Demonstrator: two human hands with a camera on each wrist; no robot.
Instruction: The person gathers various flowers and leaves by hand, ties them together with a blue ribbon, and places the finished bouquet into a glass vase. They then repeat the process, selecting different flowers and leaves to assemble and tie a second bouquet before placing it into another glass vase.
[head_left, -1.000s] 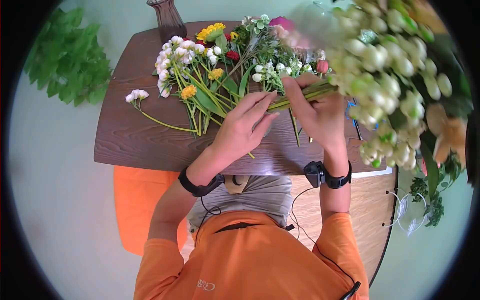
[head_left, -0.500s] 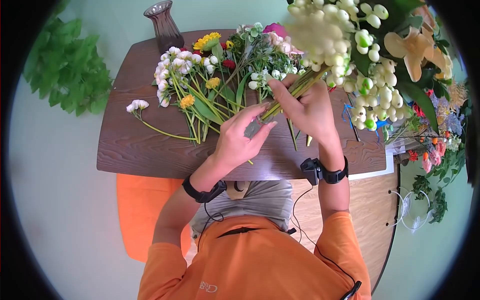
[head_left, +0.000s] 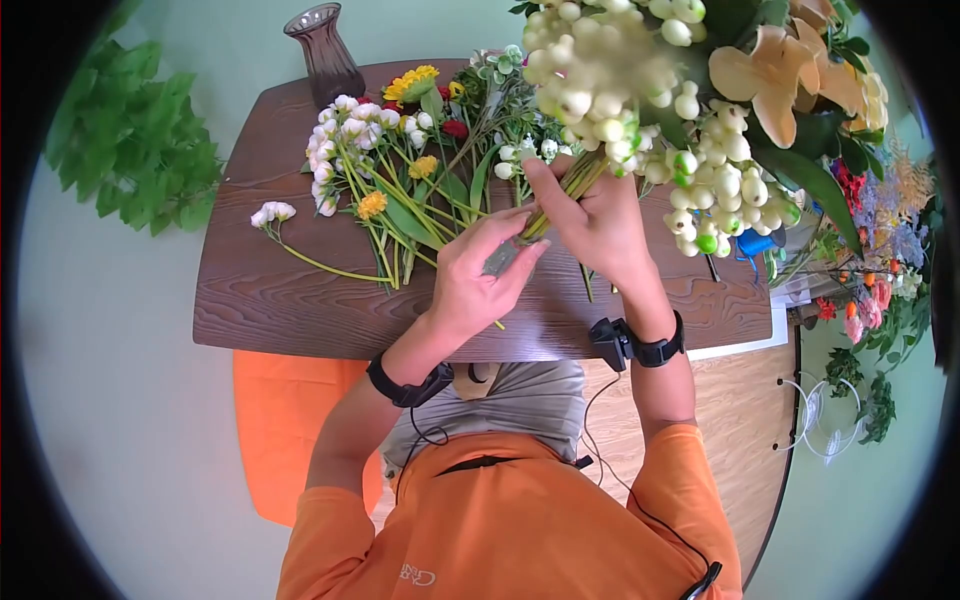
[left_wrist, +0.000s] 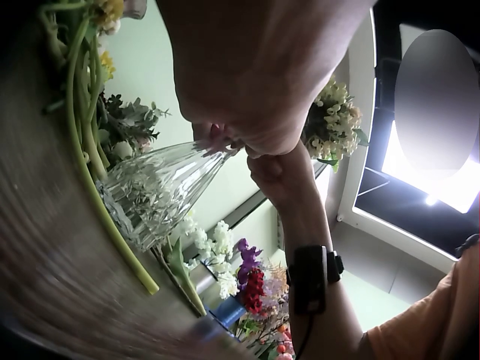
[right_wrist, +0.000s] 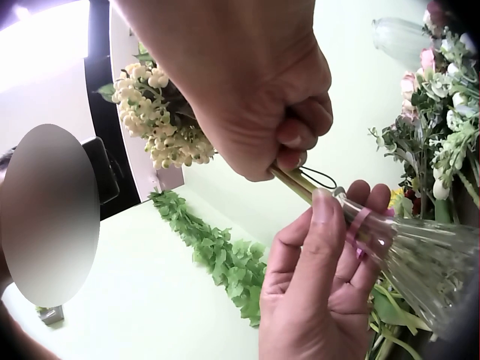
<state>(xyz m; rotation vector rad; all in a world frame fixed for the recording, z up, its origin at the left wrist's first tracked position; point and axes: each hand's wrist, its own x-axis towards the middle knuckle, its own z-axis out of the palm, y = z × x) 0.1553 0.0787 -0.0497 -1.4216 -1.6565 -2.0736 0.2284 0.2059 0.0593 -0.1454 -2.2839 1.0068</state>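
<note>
A bouquet with pale green-white berries (head_left: pixel 600 80) and peach flowers (head_left: pixel 765 75) is held by my right hand (head_left: pixel 605 225), its fingers curled round the bundled stems (head_left: pixel 570 190). My left hand (head_left: pixel 480 280) grips the narrow neck of a clear glass vase (left_wrist: pixel 161 191), which stands over the wooden table. In the right wrist view a pink ribbon (right_wrist: pixel 360 225) circles the neck between the left fingers. The stems (right_wrist: pixel 300 185) reach the vase mouth there; whether their ends are inside is hard to tell. A thin dark loop (right_wrist: pixel 319 176) sticks out beside them.
Loose white (head_left: pixel 355 125) and yellow flowers (head_left: pixel 372 204) lie on the brown table (head_left: pixel 270 310), left and beyond my hands. A purple-tinted vase (head_left: pixel 328 60) stands at the far left edge. On the right are a blue spool (head_left: pixel 755 243) and more flowers (head_left: pixel 880 230). Green leaves (head_left: pixel 130 140) hang at left.
My right hand has brought the bouquet leftward, and its berries now cover more of the table's far right. The left hand has shifted slightly and its fingers stand a little wider around the vase neck.
</note>
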